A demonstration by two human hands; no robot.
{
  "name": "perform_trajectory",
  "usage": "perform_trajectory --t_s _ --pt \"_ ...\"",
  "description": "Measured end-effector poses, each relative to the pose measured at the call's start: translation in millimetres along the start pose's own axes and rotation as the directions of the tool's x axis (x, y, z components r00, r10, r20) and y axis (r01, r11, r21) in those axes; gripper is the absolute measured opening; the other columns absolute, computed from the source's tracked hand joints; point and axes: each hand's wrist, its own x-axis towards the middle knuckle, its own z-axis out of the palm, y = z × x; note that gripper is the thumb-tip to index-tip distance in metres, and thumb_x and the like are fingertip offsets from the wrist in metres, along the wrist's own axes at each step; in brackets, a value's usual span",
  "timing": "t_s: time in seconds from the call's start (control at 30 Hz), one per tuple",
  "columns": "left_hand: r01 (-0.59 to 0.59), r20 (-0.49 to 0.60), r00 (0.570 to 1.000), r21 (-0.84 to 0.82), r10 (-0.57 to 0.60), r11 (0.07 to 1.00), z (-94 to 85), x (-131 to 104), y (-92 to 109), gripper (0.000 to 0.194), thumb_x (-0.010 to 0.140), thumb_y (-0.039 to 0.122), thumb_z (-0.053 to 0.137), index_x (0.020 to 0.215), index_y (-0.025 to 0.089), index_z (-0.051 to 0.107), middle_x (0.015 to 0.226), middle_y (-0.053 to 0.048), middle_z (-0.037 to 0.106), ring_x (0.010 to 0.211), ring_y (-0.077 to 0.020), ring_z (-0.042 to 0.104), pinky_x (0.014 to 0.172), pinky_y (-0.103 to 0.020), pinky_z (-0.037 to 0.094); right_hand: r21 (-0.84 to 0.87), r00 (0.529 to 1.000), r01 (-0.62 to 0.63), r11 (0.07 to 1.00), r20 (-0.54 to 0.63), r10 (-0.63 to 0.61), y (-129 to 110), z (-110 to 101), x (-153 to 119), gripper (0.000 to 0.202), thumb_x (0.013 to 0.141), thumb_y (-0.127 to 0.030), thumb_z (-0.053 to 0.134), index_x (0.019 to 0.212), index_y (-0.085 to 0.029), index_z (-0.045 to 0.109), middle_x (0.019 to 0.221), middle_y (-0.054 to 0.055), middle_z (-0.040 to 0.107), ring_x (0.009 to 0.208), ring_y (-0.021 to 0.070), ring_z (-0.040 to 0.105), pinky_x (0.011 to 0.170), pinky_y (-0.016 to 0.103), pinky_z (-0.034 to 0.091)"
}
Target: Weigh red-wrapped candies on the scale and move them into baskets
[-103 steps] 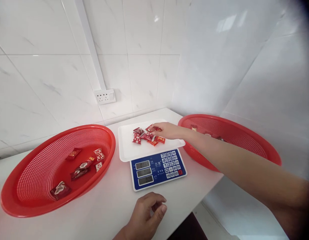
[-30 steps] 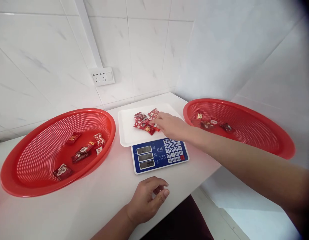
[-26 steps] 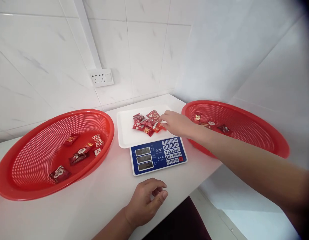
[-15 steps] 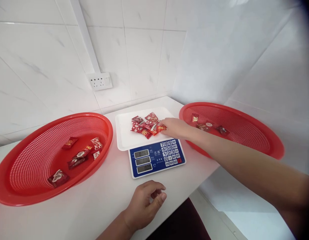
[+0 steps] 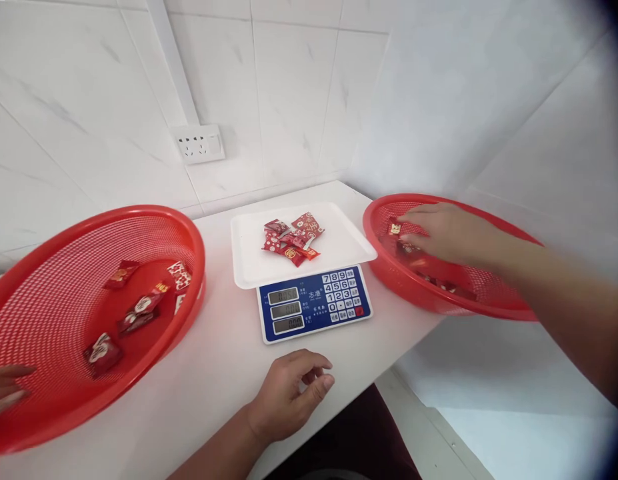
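Note:
My left hand (image 5: pixel 295 395) rests on the white table just below the scale (image 5: pixel 316 305), its fingers loosely curled, thumb and index apart, nothing held. Over the right red basket (image 5: pixel 396 285) reaches my right hand (image 5: pixel 439 230), fingers spread just above several red candy packets (image 5: pixel 395 227); nothing shows in its grasp. On the scale's white tray (image 5: pixel 341 253) lies a pile of red wrapped packets (image 5: pixel 293 239). The scale has a blue panel with three small displays and a keypad.
A second red basket (image 5: pixel 189 233) at the left holds several red packets (image 5: pixel 103 352). Another person's fingers (image 5: pixel 9 387) reach over its left side. Behind the table (image 5: pixel 219 373) is a tiled wall with a white socket (image 5: pixel 199 143).
My right hand has left the tray's pile and moved right, over the right basket. An orange-red packet it held now lies on the pile. Another person's fingers have appeared at the left.

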Motion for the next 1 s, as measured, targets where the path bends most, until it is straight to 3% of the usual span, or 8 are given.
perform_trajectory --t_s 0.1,0.23,0.33,0.7,0.87,1.0 --pt "0.005 -0.006 1.000 0.005 -0.005 1.000 -0.4 0 -1 0.025 0.087 0.034 0.051 0.097 0.016 0.065 0.084 -0.007 0.068 0.073 -0.0157 0.062 0.067 -0.025 0.051 -0.005 0.997 0.073 0.997 0.037 -0.073 -36 12 4 0.038 0.086 -0.029 0.041 0.118 -0.019 0.059 0.130 0.009 0.055 0.123 0.0316 0.044 0.102 0.049 0.038" --pt "0.003 -0.020 1.000 0.014 -0.003 1.000 -1.6 0 -1 0.024 0.088 0.034 0.050 0.097 0.016 0.065 0.085 -0.007 0.068 0.074 -0.0154 0.062 0.067 -0.025 0.051 0.079 0.961 0.251 0.965 0.097 -0.258 -88 22 19 0.046 0.087 -0.023 0.040 0.132 -0.019 0.049 0.141 0.008 0.045 0.130 0.0268 0.038 0.105 0.046 0.035" --pt "-0.006 -0.028 1.000 0.024 0.006 1.000 -2.5 0 0 0.025 0.088 0.034 0.050 0.096 0.016 0.065 0.085 -0.007 0.068 0.073 -0.0154 0.062 0.067 -0.025 0.051 0.120 0.929 0.345 0.931 0.097 -0.357 -108 27 33 0.049 0.088 -0.018 0.038 0.136 -0.020 0.044 0.143 0.007 0.042 0.134 0.0249 0.032 0.106 0.045 0.034" --pt "0.001 -0.010 1.000 0.028 -0.001 1.000 -1.2 -1 1 0.025 0.088 0.034 0.050 0.097 0.016 0.065 0.085 -0.008 0.069 0.074 -0.0159 0.062 0.067 -0.025 0.051 0.062 0.940 0.310 0.949 0.125 -0.316 -119 32 57 0.049 0.090 -0.019 0.036 0.139 -0.014 0.040 0.146 0.011 0.037 0.137 0.0295 0.025 0.107 0.047 0.031" --pt "0.007 -0.008 1.000 0.027 -0.007 1.000 -1.4 -1 1 0.026 0.088 0.034 0.050 0.097 0.016 0.065 0.085 -0.008 0.069 0.073 -0.0159 0.062 0.067 -0.025 0.051 0.051 0.934 0.331 0.942 0.124 -0.334 -123 38 65 0.052 0.085 -0.009 0.038 0.137 -0.018 0.043 0.145 0.008 0.040 0.136 0.0269 0.027 0.106 0.047 0.033" --pt "-0.005 -0.020 1.000 0.045 0.006 0.999 -1.6 -1 0 0.025 0.088 0.035 0.050 0.096 0.016 0.065 0.083 -0.008 0.068 0.071 -0.0153 0.061 0.066 -0.024 0.050 0.042 0.919 0.355 0.934 0.167 -0.357 -130 41 70 0.062 0.079 -0.001 0.040 0.139 -0.016 0.040 0.148 0.009 0.035 0.138 0.0280 0.022 0.106 0.048 0.032"
